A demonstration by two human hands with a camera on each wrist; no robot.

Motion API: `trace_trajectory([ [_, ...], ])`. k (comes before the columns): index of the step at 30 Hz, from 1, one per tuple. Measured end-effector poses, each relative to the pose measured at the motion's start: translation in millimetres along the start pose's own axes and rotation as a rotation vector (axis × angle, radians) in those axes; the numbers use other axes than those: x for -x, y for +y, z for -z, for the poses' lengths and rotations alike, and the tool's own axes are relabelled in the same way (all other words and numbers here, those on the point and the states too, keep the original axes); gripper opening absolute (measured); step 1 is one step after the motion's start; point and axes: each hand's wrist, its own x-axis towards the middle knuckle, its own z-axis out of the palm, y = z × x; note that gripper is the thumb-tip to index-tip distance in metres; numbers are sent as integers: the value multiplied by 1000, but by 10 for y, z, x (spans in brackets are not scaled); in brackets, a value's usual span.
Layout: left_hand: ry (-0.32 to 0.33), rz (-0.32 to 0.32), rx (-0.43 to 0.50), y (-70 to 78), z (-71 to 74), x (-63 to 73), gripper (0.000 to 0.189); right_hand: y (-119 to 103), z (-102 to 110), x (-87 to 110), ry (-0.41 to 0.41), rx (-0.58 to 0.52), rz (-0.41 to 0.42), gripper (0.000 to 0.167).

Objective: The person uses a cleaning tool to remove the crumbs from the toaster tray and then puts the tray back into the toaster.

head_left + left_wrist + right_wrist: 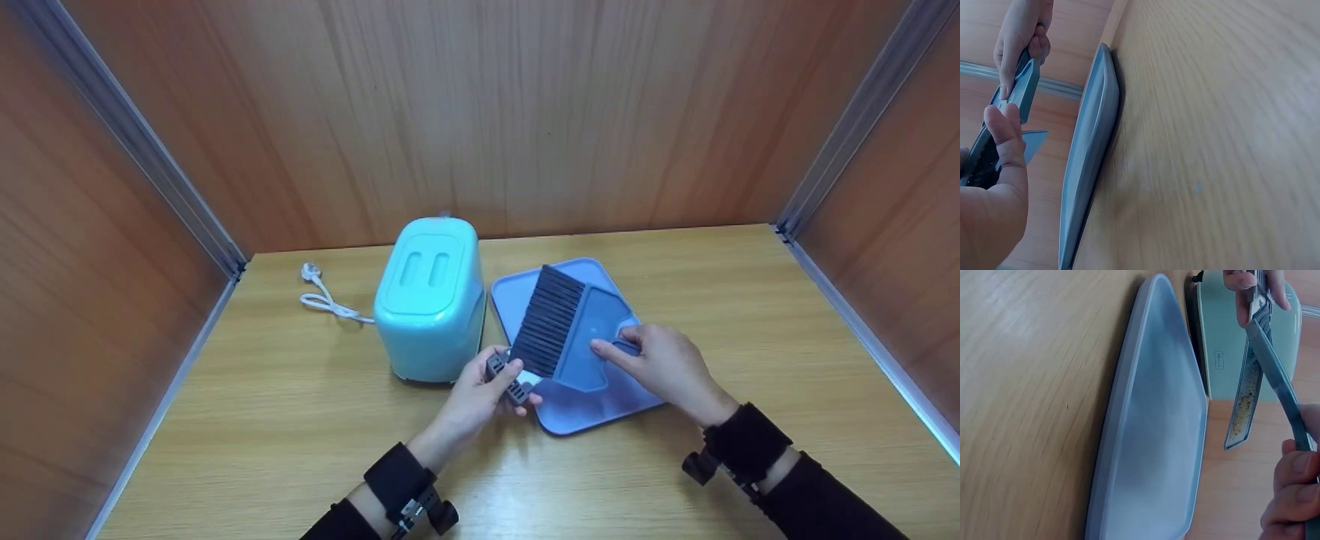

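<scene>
My left hand point(472, 397) grips the grey slotted end of a crumb tray point(517, 386), which is held tilted. In the right wrist view, yellowish crumbs point(1241, 412) lie along its narrow pan. My right hand point(671, 367) holds a blue hand brush point(592, 345) by its handle, thumb along the top. The dark bristles point(551, 319) point left, over the crumb tray, and hide most of it from above. Beneath both hangs the rim of a blue-grey serving tray point(592, 420), flat on the table.
A mint-green toaster point(431, 337) stands left of the serving tray, close to its edge. Its white cord point(326, 301) and plug lie behind to the left on the wooden table point(247, 427). Wooden panels point(510, 120) enclose the back and both sides.
</scene>
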Motion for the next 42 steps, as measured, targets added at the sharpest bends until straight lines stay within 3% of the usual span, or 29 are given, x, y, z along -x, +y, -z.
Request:
trace_trajectory([
  [9, -2, -5, -61, 1, -5, -11, 33, 99, 44, -8, 41, 102, 5, 62],
  [25, -40, -26, -82, -11, 9, -2, 31, 338, 157, 18, 173, 267, 66, 57],
  [34, -38, -31, -104, -13, 9, 3, 29, 382, 250, 41, 193, 320, 40, 51],
  [42, -36, -51, -110, -37, 0, 14, 31, 445, 344, 74, 277, 355, 67, 47],
])
